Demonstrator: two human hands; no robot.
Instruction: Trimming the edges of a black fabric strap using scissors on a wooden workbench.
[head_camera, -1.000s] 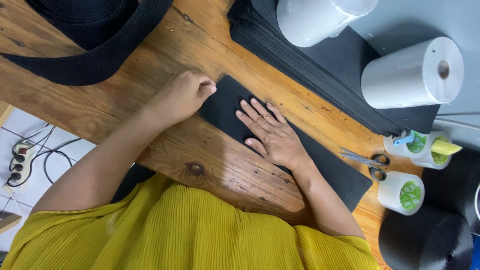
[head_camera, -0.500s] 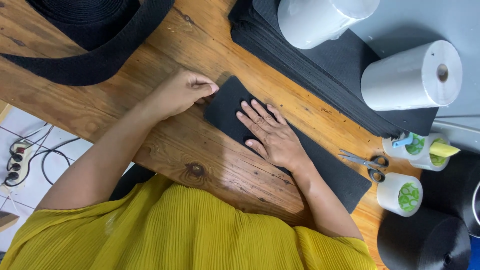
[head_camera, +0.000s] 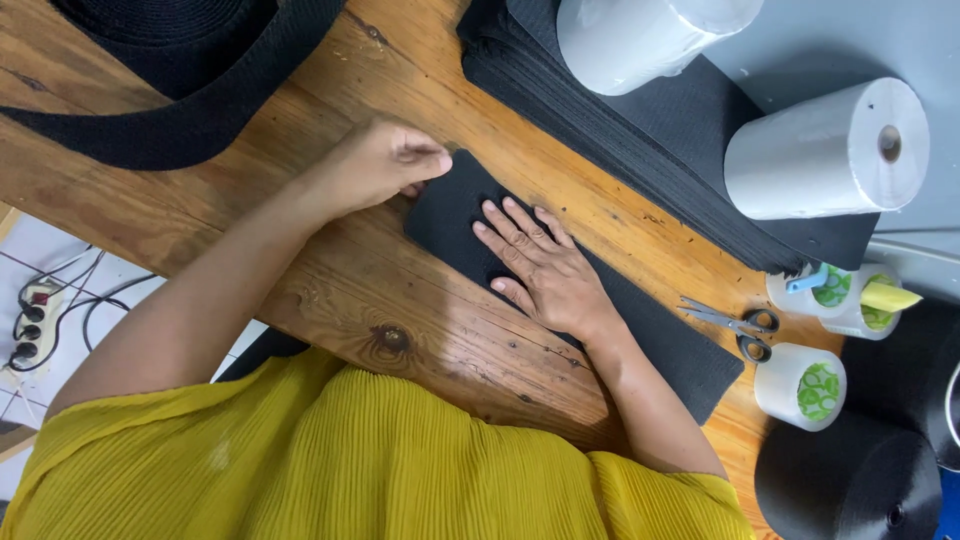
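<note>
Your right hand (head_camera: 545, 270) lies flat, fingers spread, pressed on the black fabric piece (head_camera: 452, 212). This appears to pin the piece against the wooden table (head_camera: 420, 330) so it cannot slide.

Your left hand (head_camera: 385, 165) is closed just beyond the right fingertips. Its thumb and fingers pinch the piece's far corner, probably to control that edge.

The piece runs under your right palm and along your forearm. Past the fabric on the right-hand side lie scissors (head_camera: 735, 322). A stack of black sheets (head_camera: 620, 150) lies ahead of the right hand, apart from it.
</note>
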